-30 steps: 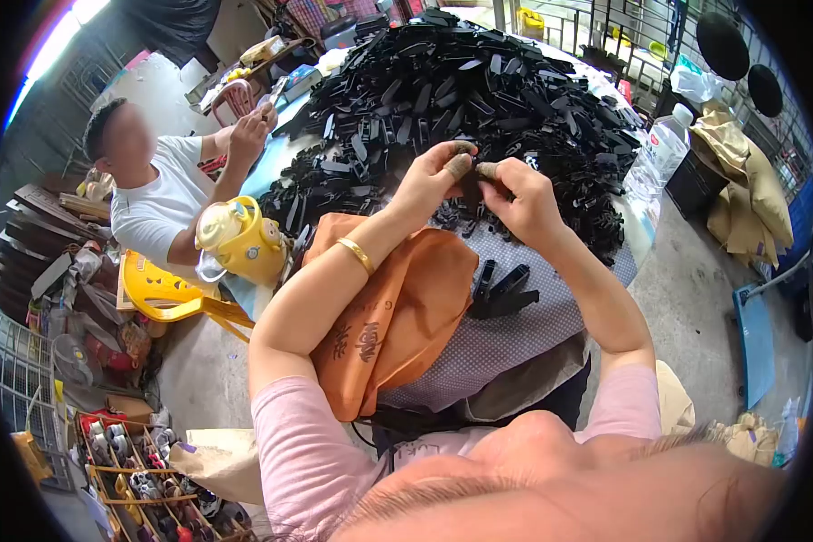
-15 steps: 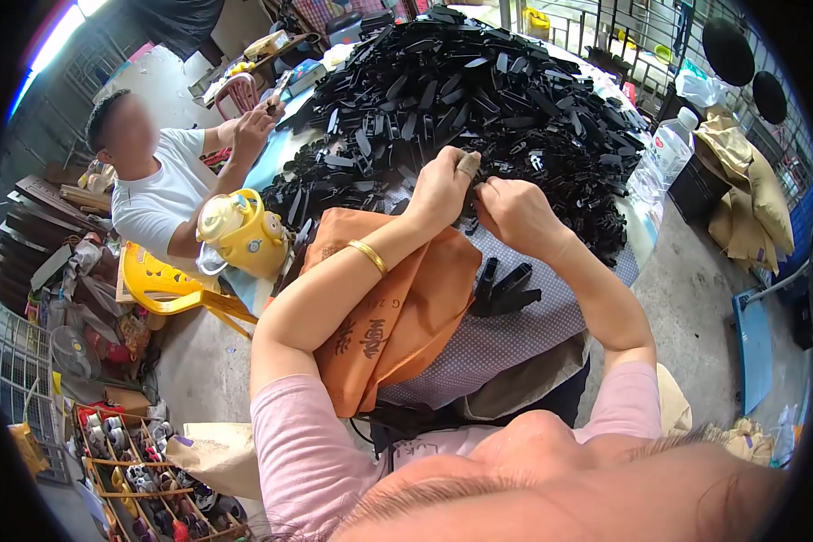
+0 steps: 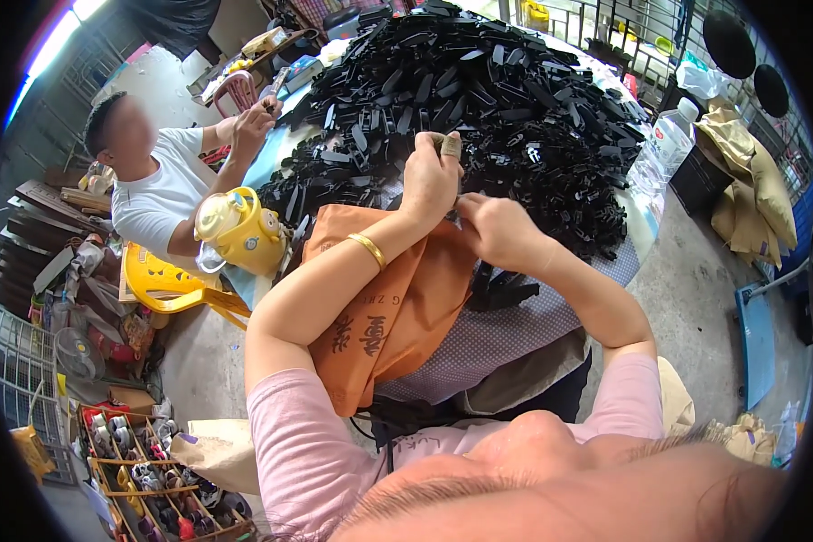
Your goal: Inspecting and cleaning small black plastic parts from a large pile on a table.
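Note:
A large heap of black plastic parts (image 3: 515,99) covers the table in front of me. My left hand (image 3: 429,176), with a gold bangle on its wrist and a taped fingertip, is closed at the heap's near edge. My right hand (image 3: 497,230) meets it just below, fingers pinched together. A small black part seems held between the two hands, mostly hidden by the fingers. An orange cloth bag (image 3: 397,307) lies on my lap under my left forearm. A few black parts (image 3: 501,289) rest on the dotted cloth beside it.
Another person in a white shirt (image 3: 158,194) sits at the left of the table, handling a black part. A yellow jug (image 3: 244,230) stands near them, above a yellow stool (image 3: 167,280). A water bottle (image 3: 664,149) is at the right. A wooden tray of small items (image 3: 144,470) lies at lower left.
Both my hands have drawn back from the heap toward me and lower, staying joined together. The other person's hands remain raised over the table.

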Tool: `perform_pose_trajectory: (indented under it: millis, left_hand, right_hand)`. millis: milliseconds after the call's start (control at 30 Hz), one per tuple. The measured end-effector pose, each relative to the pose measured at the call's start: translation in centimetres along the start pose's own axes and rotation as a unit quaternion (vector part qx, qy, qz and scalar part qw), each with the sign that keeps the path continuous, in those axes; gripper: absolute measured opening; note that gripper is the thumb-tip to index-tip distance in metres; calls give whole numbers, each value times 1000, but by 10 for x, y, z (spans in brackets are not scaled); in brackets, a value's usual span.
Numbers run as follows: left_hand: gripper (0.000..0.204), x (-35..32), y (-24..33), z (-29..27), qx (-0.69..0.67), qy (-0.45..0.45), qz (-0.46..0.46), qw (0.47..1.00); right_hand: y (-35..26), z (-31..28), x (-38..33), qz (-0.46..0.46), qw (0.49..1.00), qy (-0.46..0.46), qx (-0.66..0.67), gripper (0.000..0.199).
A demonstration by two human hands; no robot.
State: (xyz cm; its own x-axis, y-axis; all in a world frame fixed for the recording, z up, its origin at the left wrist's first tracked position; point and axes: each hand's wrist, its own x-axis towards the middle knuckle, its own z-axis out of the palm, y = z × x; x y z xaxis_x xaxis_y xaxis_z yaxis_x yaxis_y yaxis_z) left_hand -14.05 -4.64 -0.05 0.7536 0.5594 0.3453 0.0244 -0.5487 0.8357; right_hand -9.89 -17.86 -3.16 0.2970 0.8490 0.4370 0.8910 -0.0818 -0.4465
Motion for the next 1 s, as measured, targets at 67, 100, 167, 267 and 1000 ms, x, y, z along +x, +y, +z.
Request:
perform_pose_trajectory:
  millis: [67,100,167,267,1000]
  left_hand:
    - [42,6,-7,-3,16,2,8,1000]
    - [43,8,-7,0,26,-3,17,1000]
    - [44,8,8,-5,18,-32,-9,999]
    - [41,-7,12,0,15,-123,7,992]
    - [25,84,-61,-43,534,-218,360,733]
  right_hand:
    - [7,-11,5,1,1000,20,-21,21]
    - [16,-18,4,8,998,40,-46,19]
    - [35,-18,6,-39,992,84,-83,17]
    - [46,-8,8,-122,981,44,-141,15]
    - [48,-11,13,-77,981,177,31,18]
